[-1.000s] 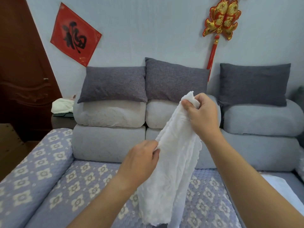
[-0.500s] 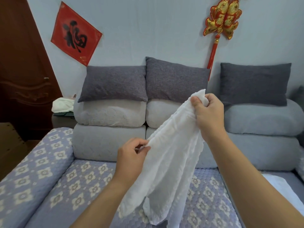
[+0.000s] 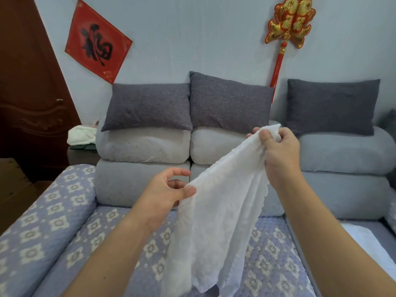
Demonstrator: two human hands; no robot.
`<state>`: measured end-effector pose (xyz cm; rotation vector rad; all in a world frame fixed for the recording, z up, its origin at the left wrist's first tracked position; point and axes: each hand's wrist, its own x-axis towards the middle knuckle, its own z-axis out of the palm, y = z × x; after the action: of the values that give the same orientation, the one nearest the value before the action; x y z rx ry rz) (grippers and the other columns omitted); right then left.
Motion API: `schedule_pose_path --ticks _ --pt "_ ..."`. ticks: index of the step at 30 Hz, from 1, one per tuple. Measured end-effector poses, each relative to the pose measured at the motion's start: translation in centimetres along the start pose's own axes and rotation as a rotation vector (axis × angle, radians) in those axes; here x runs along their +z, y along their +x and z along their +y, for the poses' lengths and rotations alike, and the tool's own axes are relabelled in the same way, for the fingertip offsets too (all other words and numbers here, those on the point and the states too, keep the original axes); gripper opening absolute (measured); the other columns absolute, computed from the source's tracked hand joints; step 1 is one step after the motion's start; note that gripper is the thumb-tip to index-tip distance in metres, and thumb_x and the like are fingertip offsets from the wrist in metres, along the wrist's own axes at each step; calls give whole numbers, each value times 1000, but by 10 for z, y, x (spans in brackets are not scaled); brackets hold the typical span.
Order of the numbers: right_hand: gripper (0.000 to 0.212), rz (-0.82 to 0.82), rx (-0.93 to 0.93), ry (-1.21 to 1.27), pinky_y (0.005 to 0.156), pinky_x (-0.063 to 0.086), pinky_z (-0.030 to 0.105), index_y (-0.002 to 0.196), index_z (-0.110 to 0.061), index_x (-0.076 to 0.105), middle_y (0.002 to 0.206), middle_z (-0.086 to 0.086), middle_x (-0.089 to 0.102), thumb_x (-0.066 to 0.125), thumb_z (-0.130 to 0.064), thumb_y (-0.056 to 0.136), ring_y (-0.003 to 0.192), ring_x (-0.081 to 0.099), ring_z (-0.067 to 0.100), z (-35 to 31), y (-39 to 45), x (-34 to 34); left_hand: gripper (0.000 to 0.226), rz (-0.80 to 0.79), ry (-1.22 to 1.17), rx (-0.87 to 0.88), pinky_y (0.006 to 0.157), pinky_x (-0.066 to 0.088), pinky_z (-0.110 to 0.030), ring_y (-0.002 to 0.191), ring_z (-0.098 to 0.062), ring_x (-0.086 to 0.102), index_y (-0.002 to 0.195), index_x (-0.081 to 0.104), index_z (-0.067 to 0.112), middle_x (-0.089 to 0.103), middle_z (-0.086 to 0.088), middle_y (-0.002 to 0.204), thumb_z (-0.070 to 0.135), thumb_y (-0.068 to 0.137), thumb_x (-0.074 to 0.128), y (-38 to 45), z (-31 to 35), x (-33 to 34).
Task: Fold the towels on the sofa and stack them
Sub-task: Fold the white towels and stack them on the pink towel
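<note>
A white textured towel (image 3: 216, 224) with a scalloped edge hangs in the air over the sofa seat (image 3: 102, 232). My right hand (image 3: 278, 153) grips its top corner, raised at the right. My left hand (image 3: 169, 191) pinches the towel's upper edge lower down at the left, thumb on the cloth, other fingers loosely curled. The edge stretches slanted between the two hands and the rest droops in folds toward the seat. Another white towel (image 3: 364, 243) lies flat on the sofa at the right, partly behind my right forearm.
The seat has a lilac flower-patterned cover. Grey back cushions (image 3: 143, 146) and dark grey pillows (image 3: 229, 103) line the wall. A white bundle (image 3: 81, 135) lies on a side table left of the sofa, beside a brown door (image 3: 27, 93).
My hands have drawn apart along the towel's edge: right hand up and to the right, left hand sliding left. The bunched cloth has spread out wider between them.
</note>
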<state>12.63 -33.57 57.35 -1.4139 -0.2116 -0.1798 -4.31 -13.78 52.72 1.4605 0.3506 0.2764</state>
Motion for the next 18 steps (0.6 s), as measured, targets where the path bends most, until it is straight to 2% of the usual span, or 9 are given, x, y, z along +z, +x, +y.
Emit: schedule_pose_path --ticks 2,3,5,7,9,12,14,16,18 --pt "19 -47 -16 -52 72 48 39 96 -6 58 90 1 70 64 -22 88 77 60 18 -1 -3 -2 20 -35 74 -1 73 55 -37 74 -22 65 96 71 8 67 -6 77 -2 80 78 1 3 2" --pt "12 -147 -36 -114 69 45 38 94 -15 61 90 2 67 65 -24 87 74 55 16 -3 -6 -2 15 -64 133 21 70 54 -32 71 -19 64 90 71 7 68 -4 74 -1 80 79 1 6 5" --pt "11 -550 -24 -229 61 43 32 105 -26 64 97 -1 71 65 -28 94 67 50 10 -13 -19 1 15 -135 203 94 62 50 -22 65 -12 61 80 68 8 67 -2 70 -2 79 80 2 14 15" --pt "26 -985 -23 -481 62 48 28 119 -29 65 107 -7 73 65 -38 95 70 57 5 -21 -35 9 21 -191 222 171 61 49 -21 64 -11 59 74 66 12 66 -3 69 -1 78 81 5 19 24" --pt "30 -1164 -113 -689 71 50 26 114 -21 69 99 -12 72 74 -37 89 79 63 3 -14 -45 14 24 -191 197 217 62 47 -25 66 -12 55 72 65 17 64 -4 70 0 79 81 9 21 31" --pt "26 -1033 -161 -687 61 42 35 90 0 68 73 9 63 72 -26 90 66 50 10 -6 -45 10 24 -140 158 234 59 42 -22 64 -10 51 82 59 15 59 3 71 3 82 79 9 12 34" --pt "22 -968 -129 -641 66 51 44 89 -3 71 82 18 70 67 -24 93 70 57 15 -7 -42 3 27 -186 173 193 63 49 -30 70 -14 58 88 57 18 63 2 81 8 79 80 4 -3 28" --pt "13 -929 -56 -554 75 56 45 93 -11 75 92 16 74 65 -17 96 79 66 18 -8 -40 -4 28 -217 261 144 67 54 -40 77 -18 65 90 57 26 66 -4 94 15 78 79 -5 -20 24" --pt "12 -862 -62 -565 78 57 44 90 -16 76 91 11 75 65 -18 96 80 69 20 -4 -40 -6 28 -153 315 163 64 52 -42 73 -19 63 91 55 28 64 -6 95 25 75 78 -13 -32 22"
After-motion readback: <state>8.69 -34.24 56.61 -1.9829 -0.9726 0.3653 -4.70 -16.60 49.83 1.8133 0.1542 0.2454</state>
